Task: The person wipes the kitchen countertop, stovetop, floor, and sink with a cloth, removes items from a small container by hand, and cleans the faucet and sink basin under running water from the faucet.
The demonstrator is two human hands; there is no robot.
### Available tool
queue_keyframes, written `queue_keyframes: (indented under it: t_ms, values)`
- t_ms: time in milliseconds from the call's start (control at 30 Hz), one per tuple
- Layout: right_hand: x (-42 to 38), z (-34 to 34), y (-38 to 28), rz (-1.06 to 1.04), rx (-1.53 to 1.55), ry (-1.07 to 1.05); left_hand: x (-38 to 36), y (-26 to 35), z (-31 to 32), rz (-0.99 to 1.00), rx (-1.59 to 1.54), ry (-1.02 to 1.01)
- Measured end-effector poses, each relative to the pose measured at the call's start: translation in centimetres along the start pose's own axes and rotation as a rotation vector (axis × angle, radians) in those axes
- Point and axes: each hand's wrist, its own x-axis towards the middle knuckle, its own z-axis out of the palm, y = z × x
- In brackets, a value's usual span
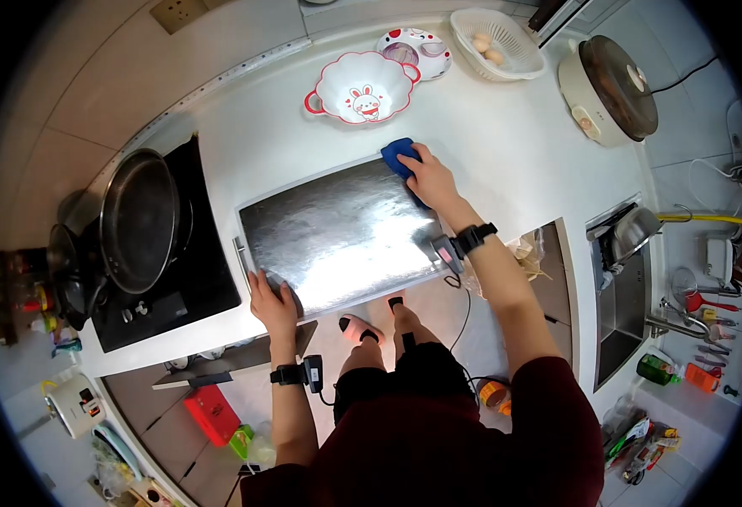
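Right hand [428,176] gripping blue cloth [399,155], wiping steel board [341,232] far corner; left hand [272,302] pressing flat, open, steadying near edge. Judgement: overlapping strokes, firm pressure working best.

A rabbit-print bowl [362,87], a basket of eggs [497,43] and a lidded pan [138,220] stand about.

The right hand [428,176] covers much of the blue cloth [398,155], so only its upper-left part shows; the left hand [273,302] hides the near-left corner of the steel board [337,232]; the plate [426,46] at upper centre sits partly behind the rabbit bowl [362,84]; small items at the far right and lower-left edges are too blurred to identify; the dark fisheye border cuts off every corner.
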Motion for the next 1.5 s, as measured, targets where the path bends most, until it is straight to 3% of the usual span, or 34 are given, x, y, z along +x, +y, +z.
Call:
queue_keyframes:
  t_ms: [67, 367, 500, 533, 600, 700, 867, 900, 1000, 1033, 1100, 1167, 1233, 1267, 1367, 1433, 1500]
  values:
    - [-1.8, -0.4, -0.4, -0.053, -0.138, -0.047, -0.1, 0.1, -0.7, -0.036, 0.066, -0.05]
    - [-16.2, -6.0, -1.1, 0.005, -0.123, -0.261, 0.5, 1.0, -0.9, -0.107, 0.162, -0.146]
    - [-17.6, -7.4, 0.4, 0.177, -0.301, -0.255, 0.9, 0.3, -0.8, -0.088, 0.13, -0.109]
    - [-17.7, -7.7, 0.9, 0.278, -0.182, -0.128, 0.9, -0.3, -0.7, -0.072, 0.065, -0.104]
    - [-17.0, -8.3, 0.8, 0.423, 0.034, 0.036, 0.7, -1.2, -0.5, -0.014, -0.027, -0.044]
    - [-14.9, -6.9, 1.1, 0.333, 0.272, 0.102, -0.2, -1.6, -1.0, 0.13, -0.131, -0.033]
    - [-5.3, -2.6, 0.4, 0.171, 0.373, 0.2, -1.4, -1.3, -0.4, 0.174, -0.107, -0.056]
    - [-2.9, -2.4, -0.7, 0.275, 0.411, 0.15, -1.5, -1.3, -0.5, 0.162, -0.102, -0.041]
    - [3.4, 0.2, -0.6, 0.422, 0.472, 0.064, -2.2, 0.3, -2.3, 0.135, 0.004, -0.252]
    - [5.4, 1.7, -0.1, 0.484, 0.487, 0.059, -2.1, 0.8, -3.0, 0.118, 0.012, -0.237]
    - [8.4, 3.2, 0.2, 0.412, 0.393, 0.103, -2.0, 1.6, -3.9, 0.006, 0.048, -0.396]
    - [10.4, 3.7, -0.1, 0.455, 0.392, -0.06, -2.1, 1.2, -4.2, -0.03, 0.07, -0.367]
    - [11.5, 4.5, -0.8, 0.436, 0.402, 0.004, -2.3, 0.0, -3.5, -0.034, -0.208, -0.111]
    - [11.9, 4.6, -0.9, 0.412, 0.42, -0.014, -2.5, -0.5, -3.1, -0.014, -0.165, -0.005]
    - [13.4, 4.7, -2.3, 0.382, 0.452, -0.079, -2.4, -2.3, -2.6, -0.088, -0.193, -0.035]
    - [13.8, 5.0, -3.3, 0.264, 0.526, 0.014, -1.7, -2.1, -3.0, -0.086, -0.179, -0.018]
    - [12.8, 3.6, -3.8, 0.309, 0.586, -0.096, -1.2, -3.4, -2.1, -0.156, -0.227, 0.02]
